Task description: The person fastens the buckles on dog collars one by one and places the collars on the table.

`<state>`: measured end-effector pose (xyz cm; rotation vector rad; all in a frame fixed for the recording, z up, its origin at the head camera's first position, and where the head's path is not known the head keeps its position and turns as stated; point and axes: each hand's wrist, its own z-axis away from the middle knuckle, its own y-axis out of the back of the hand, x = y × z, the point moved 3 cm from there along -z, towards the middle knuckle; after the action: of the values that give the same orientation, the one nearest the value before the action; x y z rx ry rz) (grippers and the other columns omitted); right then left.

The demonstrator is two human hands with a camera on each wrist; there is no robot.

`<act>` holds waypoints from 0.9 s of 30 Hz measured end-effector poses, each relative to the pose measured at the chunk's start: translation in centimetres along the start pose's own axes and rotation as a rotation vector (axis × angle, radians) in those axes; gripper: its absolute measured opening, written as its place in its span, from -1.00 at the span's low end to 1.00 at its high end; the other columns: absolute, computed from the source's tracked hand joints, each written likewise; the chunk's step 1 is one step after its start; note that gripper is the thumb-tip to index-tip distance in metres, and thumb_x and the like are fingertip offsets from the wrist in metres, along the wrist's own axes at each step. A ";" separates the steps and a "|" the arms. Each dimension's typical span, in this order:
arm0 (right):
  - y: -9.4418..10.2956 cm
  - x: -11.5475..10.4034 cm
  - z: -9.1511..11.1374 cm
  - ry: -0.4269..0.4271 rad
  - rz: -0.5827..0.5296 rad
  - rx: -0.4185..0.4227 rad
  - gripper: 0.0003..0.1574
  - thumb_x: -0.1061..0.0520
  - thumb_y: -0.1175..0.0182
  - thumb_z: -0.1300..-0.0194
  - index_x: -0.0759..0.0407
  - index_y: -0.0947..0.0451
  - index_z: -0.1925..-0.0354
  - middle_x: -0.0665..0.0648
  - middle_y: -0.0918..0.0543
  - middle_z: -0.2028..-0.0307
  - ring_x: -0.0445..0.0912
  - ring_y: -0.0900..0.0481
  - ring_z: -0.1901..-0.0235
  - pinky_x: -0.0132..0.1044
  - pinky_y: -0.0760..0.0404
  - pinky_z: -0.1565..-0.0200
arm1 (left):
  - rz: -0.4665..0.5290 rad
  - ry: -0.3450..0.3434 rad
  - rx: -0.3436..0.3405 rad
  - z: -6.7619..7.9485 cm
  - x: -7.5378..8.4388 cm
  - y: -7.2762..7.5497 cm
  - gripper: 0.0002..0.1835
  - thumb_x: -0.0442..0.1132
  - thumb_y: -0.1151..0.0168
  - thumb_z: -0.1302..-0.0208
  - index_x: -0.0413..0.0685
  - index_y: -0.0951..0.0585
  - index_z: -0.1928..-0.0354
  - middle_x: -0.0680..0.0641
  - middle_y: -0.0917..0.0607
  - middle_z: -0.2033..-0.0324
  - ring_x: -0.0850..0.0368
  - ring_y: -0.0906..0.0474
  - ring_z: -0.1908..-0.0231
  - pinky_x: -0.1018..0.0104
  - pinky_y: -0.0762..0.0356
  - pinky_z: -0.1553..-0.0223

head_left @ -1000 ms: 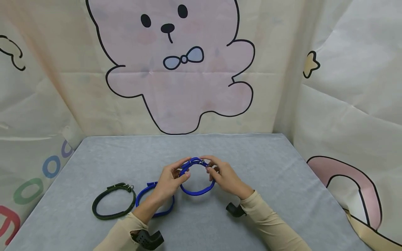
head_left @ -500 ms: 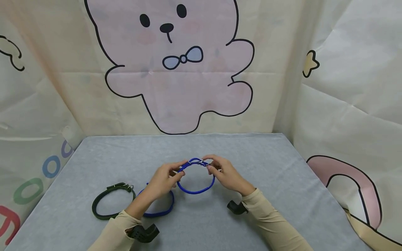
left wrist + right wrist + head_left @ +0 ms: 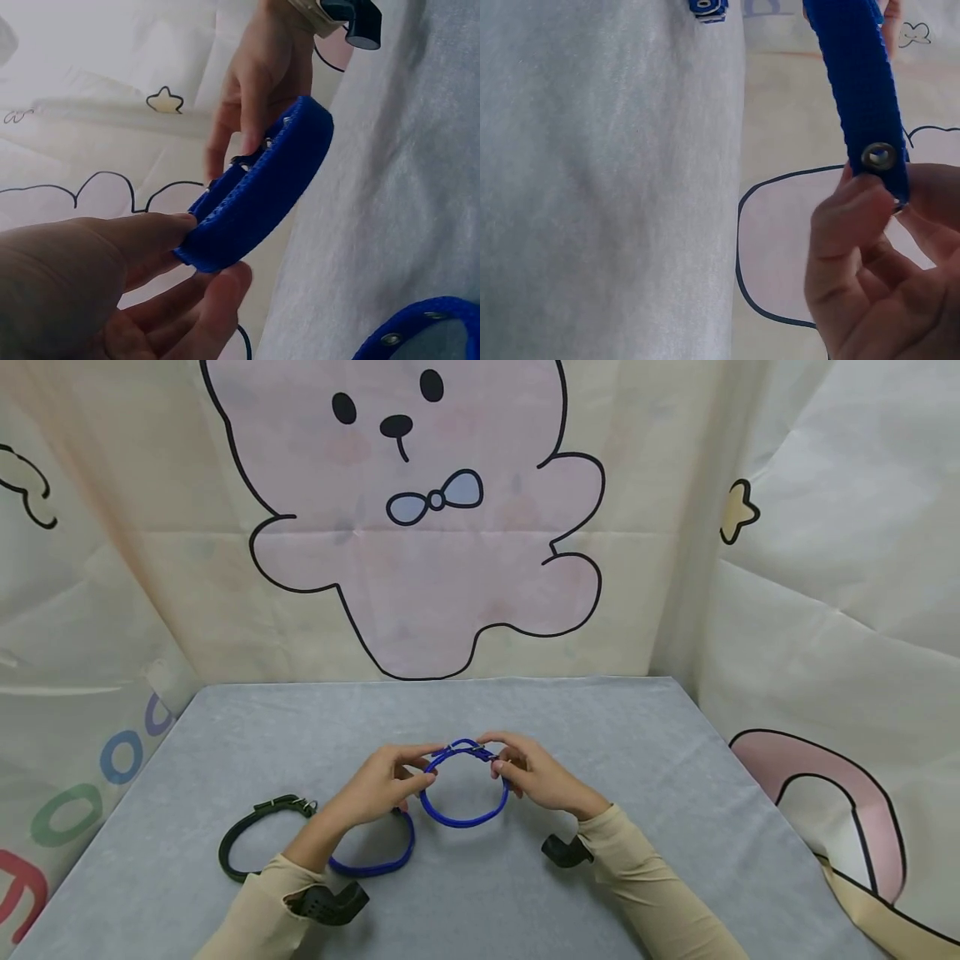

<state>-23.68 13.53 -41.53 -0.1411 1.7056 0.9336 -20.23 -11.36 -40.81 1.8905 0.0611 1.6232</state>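
Observation:
Both hands hold a blue buckled collar up in a loop over the grey table, its buckle side at the top. On the loop's left side, my left hand pinches the strap between thumb and fingers. My right hand grips the opposite side close to the metal buckle. The left wrist view shows the blue webbing stretching from the left fingertips toward the right hand. Seen from the right wrist, a metal eyelet sits in the strap just above the right thumb.
A second blue collar lies on the table, partly hidden beneath the left hand and wrist. Left of it rests a dark green collar with a metal ring, partly covered by the left forearm. Printed cloth walls stand behind and at both sides.
My left hand has shifted a little left along the held collar, and its forearm now covers part of the green collar. The held loop has moved slightly left; the right hand stays nearly in place.

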 end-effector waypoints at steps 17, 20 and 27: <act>-0.2 0.7 0.2 -0.059 -0.003 -0.162 -0.39 0.21 -0.09 -0.53 0.05 -0.27 -0.47 0.47 -0.65 0.15 -0.06 -0.58 0.44 0.02 -0.65 0.25 | 0.057 0.054 -0.164 -0.1 -1.5 0.2 -0.46 -0.35 -0.23 -0.41 -0.06 -0.46 -0.41 -0.41 -0.61 -0.15 0.09 -0.71 0.24 0.20 -0.70 0.36; -0.2 0.8 0.2 -0.055 0.001 -0.187 -0.38 0.22 -0.10 -0.52 0.13 -0.27 -0.46 0.48 -0.65 0.15 -0.05 -0.59 0.44 0.02 -0.65 0.26 | 0.056 0.043 -0.180 -0.2 -1.6 0.1 -0.46 -0.37 -0.24 -0.39 -0.12 -0.47 -0.40 -0.44 -0.62 -0.13 0.09 -0.72 0.24 0.19 -0.70 0.38; -0.5 1.4 0.2 -0.091 0.013 -0.241 -0.38 0.21 -0.16 -0.49 0.12 -0.30 -0.44 0.40 -0.71 0.16 -0.05 -0.65 0.45 -0.09 -0.68 0.26 | 0.055 0.048 -0.223 -0.3 -2.0 -0.4 -0.46 -0.41 -0.24 -0.37 -0.20 -0.46 -0.39 -0.45 -0.64 -0.07 0.05 -0.74 0.26 0.16 -0.69 0.40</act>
<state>-23.77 13.86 -42.96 -0.2436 1.5089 1.1370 -20.82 -11.79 -42.70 1.6970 -0.1479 1.6390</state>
